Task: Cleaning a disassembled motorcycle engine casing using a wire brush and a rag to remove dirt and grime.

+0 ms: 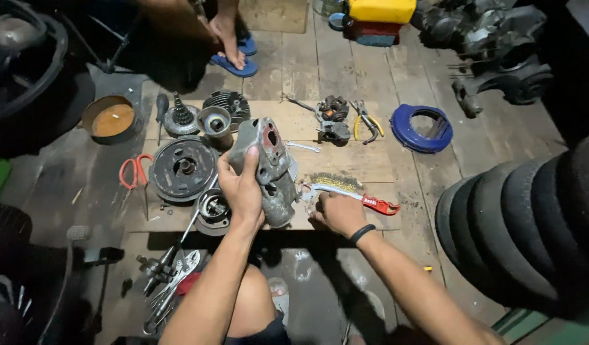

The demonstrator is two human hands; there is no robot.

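While the left hand (242, 188) wraps its fingers around a grey metal engine casing (269, 167) standing on the wooden board (364, 167), the right hand (338, 214) lies curled beside it, touching a red-handled wire brush (348, 191).

engine casing (269, 167): grey cast metal, grimy, round port near its upper end | pose: upright, tilted slightly, lower end on the wooden board | place: middle of the board, beside the dark round flywheel | wire brush (352, 191): brass bristles, pale shaft, red handle | pose: flat, handle pointing right | place: just right of the casing
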